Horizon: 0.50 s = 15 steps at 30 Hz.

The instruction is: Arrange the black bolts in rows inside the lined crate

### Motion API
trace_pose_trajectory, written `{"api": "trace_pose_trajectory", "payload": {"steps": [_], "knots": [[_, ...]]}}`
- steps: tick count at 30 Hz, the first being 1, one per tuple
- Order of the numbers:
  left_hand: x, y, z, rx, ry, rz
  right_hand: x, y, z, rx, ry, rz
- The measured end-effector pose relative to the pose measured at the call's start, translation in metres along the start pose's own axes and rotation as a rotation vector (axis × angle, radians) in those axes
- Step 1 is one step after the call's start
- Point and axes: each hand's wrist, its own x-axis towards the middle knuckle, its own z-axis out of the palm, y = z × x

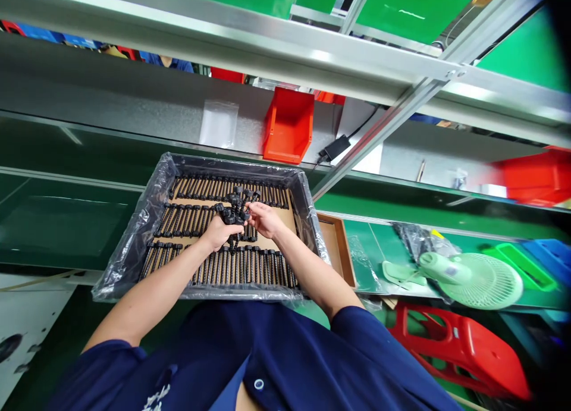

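Observation:
A bunch of black knob-headed screws (235, 204) with long dark shafts is gripped in my left hand (217, 232), heads up. My right hand (264, 219) meets the bunch from the right, its thumb and fingers pinched at a screw on that side; the fingertips partly hide it. Both hands are above a dark tray (307, 215) wrapped in clear plastic film. Inside, more of these screws (243, 267) lie side by side in three rows on brown cardboard (288, 220). The middle row stops short of the tray's right side.
Behind the tray, a red bin (289, 125), a clear plastic bag (218, 124) and a black power adapter (335, 148) are on a grey shelf. To the right are a wooden box (350, 256), a pale green fan (479, 280) and a red stool (473, 345). A metal post (379, 134) slants beside the tray.

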Motion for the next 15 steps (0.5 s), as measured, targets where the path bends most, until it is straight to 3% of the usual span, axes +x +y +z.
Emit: {"api": "trace_pose_trajectory", "payload": {"steps": [2,5,9,12,15], "knots": [[0.0,-0.001,0.0,0.023,-0.009,-0.023,0.001,-0.003,-0.001,0.028,0.071,-0.038],[0.002,-0.003,-0.004,0.025,0.016,-0.059,0.009,-0.009,-0.022,-0.046,0.225,-0.118],[0.006,-0.004,-0.008,0.017,0.104,-0.061,0.011,-0.01,-0.067,-0.536,0.411,-0.236],[0.007,-0.004,-0.008,0.034,0.135,-0.07,0.003,0.001,-0.089,-1.035,0.308,-0.349],[0.008,-0.005,-0.007,0.042,0.132,-0.051,-0.002,0.018,-0.098,-1.226,0.101,-0.319]]}}
